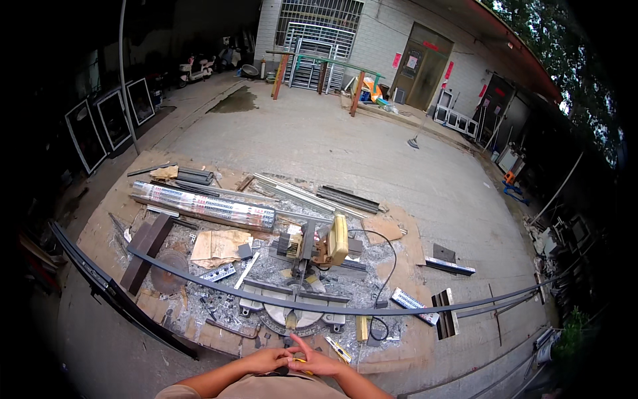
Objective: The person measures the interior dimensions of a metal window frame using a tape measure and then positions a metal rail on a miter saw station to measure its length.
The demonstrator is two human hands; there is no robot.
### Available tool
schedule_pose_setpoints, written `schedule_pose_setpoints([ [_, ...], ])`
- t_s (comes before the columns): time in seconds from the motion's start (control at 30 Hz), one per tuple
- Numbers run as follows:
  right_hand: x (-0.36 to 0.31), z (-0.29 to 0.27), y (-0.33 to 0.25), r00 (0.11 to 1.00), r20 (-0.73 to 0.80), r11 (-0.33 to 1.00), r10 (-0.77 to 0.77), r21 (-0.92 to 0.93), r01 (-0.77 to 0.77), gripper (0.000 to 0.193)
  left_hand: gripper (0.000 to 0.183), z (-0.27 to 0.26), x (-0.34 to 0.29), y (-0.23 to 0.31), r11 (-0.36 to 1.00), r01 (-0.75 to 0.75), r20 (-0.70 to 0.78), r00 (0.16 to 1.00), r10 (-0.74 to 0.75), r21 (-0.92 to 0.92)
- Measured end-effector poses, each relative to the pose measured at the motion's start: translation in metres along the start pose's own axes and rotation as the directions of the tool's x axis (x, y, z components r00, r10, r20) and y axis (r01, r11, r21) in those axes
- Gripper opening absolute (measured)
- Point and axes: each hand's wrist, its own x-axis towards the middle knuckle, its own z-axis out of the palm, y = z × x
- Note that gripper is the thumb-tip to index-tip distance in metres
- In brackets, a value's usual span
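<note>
Down at the bottom middle of the frame, the person's left hand (269,360) and right hand (319,362) come close together, near the belly. The right hand has fingers stretched out toward the upper left; the left hand's fingers point to the right hand. A small yellow thing (304,361) shows between them, but it is too small and covered to tell what it is or which hand grips it. Just above the hands, in the middle of the frame, stands a metal cutting saw with a pale yellow cover (338,239). A long, thin, dark grey bar (372,310) runs across the saw's front part, from the left to the right of the frame. Left of the saw lie a flat brown paper piece (216,245) and a thick, shiny wrapped bundle (206,206).
</note>
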Motion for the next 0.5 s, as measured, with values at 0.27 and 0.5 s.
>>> schedule_pose_setpoints([
  [0.27, 0.056, 0.007, -0.007, 0.988, 0.066, 0.978, 0.143, -0.161, -0.131, 0.094, 0.04, -0.043, 0.006, -0.056, 0.995, -0.044, 0.063, 0.997, 0.049, -0.084],
  [0.5, 0.081, 0.017, 0.023, 0.99, 0.071, 0.991, 0.125, -0.056, -0.121, 0.07, 0.026, -0.109, -0.032, -0.01, 0.974, -0.084, -0.082, 0.991, 0.103, 0.211],
])
